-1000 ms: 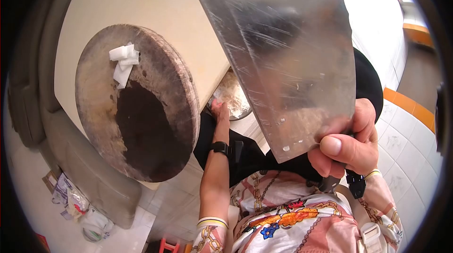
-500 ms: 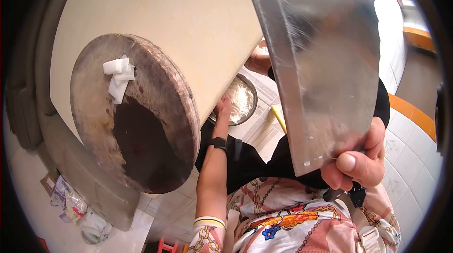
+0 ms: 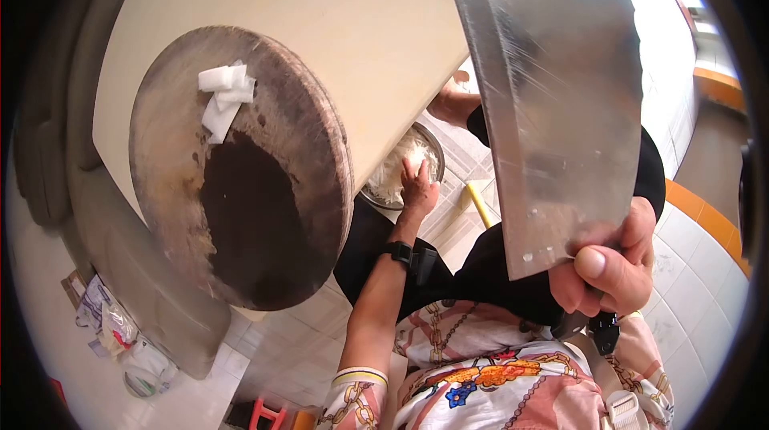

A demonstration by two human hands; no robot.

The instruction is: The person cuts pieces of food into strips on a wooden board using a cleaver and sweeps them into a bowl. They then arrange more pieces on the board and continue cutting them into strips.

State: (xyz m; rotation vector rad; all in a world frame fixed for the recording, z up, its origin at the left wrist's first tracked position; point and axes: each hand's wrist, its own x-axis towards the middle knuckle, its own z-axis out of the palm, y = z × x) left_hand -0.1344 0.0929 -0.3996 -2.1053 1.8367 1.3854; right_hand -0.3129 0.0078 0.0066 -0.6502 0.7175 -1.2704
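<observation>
Close to the camera, my right hand (image 3: 615, 271) grips a broad cleaver (image 3: 561, 117) at its lower end, with the blade standing upright and its thumb on the near side. My left hand (image 3: 418, 188) reaches down over a round metal bowl (image 3: 440, 159) on the floor, fingers apart at the white shreds (image 3: 391, 175) inside. A thick round wooden chopping board (image 3: 164, 113) rests on the table at left, with a large dark wet patch. Several flat white pieces (image 3: 228, 97) lie overlapping near its upper part.
The cream table (image 3: 384, 37) has its edge just beside the bowl. A yellow stick-like thing (image 3: 479, 204) is on the tiled floor near my knee. A grey sofa (image 3: 136, 270) stands beyond the table, with plastic bags (image 3: 148, 366) at its foot. A red stool (image 3: 264, 415) shows below.
My left hand has shifted right and now shows more fully over the bowl, fingers apart. The cleaver stays in my right hand. The view has moved slightly.
</observation>
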